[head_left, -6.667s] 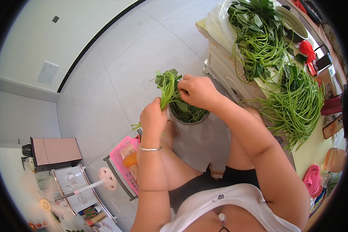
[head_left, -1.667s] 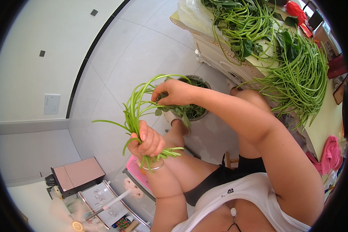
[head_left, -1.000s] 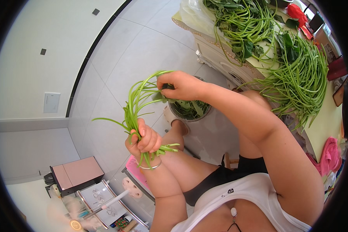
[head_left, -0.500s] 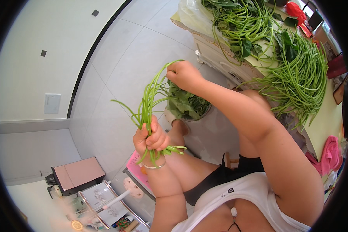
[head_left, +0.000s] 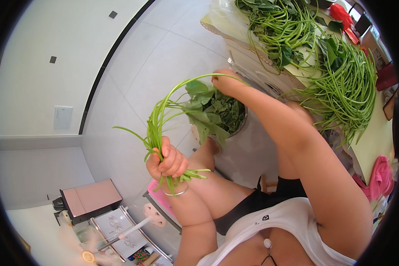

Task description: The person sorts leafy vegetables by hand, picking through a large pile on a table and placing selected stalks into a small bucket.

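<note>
My left hand (head_left: 167,160) is closed round a bunch of long green leafy-vegetable stems (head_left: 154,126), whose cut ends stick out below the fist. The upper stems arch over to the right, with broad green leaves (head_left: 204,113) hanging from them. At the leafy end, my right hand (head_left: 227,82) is closed, its fingertips pinched on the greens; exactly which part they grip is hidden. One stem lies across the back of that hand. Beneath the leaves a round container (head_left: 243,124) stands on the floor, full of green leaves (head_left: 228,111).
On the table (head_left: 372,150) at right lie a tangled heap of leafy stems (head_left: 281,31) and a large pile of bare stems (head_left: 348,88). A pink cloth (head_left: 379,177) hangs at its near edge. A pink box (head_left: 91,200) and a white fan (head_left: 153,215) stand lower left.
My right hand has moved right, and the stems now bend over in a longer arch. Leaves have come into fuller view. My left hand has shifted slightly left with the bunch.
</note>
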Tool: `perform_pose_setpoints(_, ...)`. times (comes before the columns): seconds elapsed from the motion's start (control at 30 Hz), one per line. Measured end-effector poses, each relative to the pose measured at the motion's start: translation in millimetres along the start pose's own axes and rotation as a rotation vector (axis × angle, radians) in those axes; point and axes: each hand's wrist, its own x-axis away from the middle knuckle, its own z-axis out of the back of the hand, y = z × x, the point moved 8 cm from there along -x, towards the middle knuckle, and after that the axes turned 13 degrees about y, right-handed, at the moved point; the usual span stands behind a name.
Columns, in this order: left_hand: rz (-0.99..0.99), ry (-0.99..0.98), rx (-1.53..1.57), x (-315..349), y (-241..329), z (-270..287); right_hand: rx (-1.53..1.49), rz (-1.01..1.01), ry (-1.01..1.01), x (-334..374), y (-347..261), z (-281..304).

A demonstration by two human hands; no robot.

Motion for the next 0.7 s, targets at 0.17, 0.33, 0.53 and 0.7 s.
perform_pose_setpoints(0.17, -0.003, -0.070, -0.009, 6, 9, -3, 0.164, 0.321, -0.154, 49, -34, -26)
perform_pose_setpoints(0.33, 0.029, -0.056, -0.030, 6, 5, -5, -0.444, 0.201, 0.140, 46, -66, 12)
perform_pose_setpoints(0.53, 0.054, -0.057, -0.081, 4, 1, -1, -0.707, 0.250, -0.289, 59, -97, 6)
perform_pose_setpoints(0.7, 0.018, -0.052, -0.081, 0, 1, -2, -0.493, 0.363, -0.236, 59, -87, 5)
